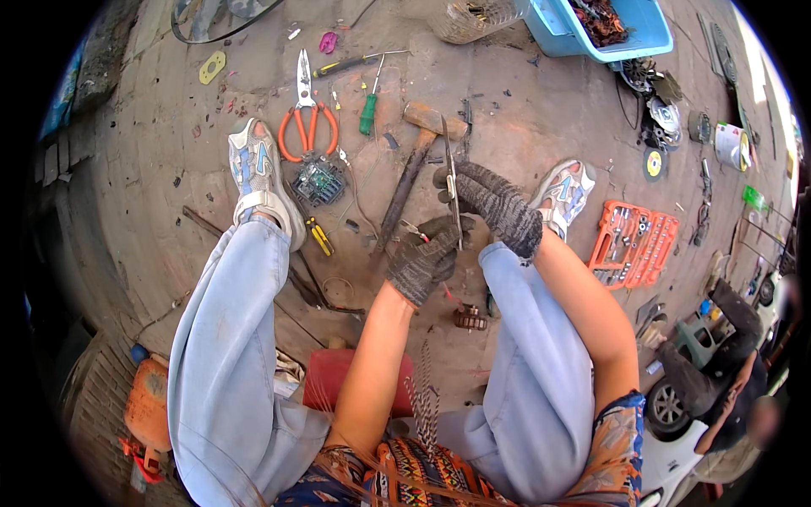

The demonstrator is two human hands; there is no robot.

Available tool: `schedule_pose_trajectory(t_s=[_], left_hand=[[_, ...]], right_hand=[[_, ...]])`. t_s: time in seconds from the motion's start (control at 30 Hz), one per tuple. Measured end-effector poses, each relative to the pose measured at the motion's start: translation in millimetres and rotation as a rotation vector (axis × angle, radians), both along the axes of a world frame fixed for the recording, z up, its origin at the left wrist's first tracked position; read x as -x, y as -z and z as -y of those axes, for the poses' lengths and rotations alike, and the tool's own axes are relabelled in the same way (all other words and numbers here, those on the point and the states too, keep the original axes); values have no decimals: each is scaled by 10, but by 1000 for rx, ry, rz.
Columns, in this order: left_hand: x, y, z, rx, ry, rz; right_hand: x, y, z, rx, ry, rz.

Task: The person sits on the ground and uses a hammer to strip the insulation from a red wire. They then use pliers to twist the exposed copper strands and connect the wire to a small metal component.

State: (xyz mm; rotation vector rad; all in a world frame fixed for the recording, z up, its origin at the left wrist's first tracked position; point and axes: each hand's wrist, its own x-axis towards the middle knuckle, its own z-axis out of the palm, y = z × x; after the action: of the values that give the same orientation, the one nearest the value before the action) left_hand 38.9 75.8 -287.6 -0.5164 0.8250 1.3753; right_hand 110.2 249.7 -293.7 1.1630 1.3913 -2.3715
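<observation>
My gloved left hand (431,253) is closed around the lower end of a long, thin metal piece (453,182), held upright between my legs; a small wire-like piece also pokes out near that hand. My gloved right hand (490,203) grips the same piece higher up; its exact kind is unclear. Just beyond lies a hammer (407,165) with a dark handle. To the left are a circuit board part (318,182), large orange-handled shears (308,127) and yellow-handled pliers (318,237). Below my hands sits a small copper-wound motor part (470,318).
An orange socket set (629,243) lies beside my right foot. Screwdrivers (368,114), a blue bin (625,46) of scrap and assorted parts lie ahead. An orange container (148,397) stands at lower left. Another person (718,380) sits at far right near a white vehicle.
</observation>
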Motion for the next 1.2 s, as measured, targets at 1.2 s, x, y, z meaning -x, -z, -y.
schedule_pose_trajectory(t_s=[1.2], left_hand=[[59, 78, 69, 150, 41, -258]], right_hand=[[-4, -2077, 476, -280, -322, -1195]])
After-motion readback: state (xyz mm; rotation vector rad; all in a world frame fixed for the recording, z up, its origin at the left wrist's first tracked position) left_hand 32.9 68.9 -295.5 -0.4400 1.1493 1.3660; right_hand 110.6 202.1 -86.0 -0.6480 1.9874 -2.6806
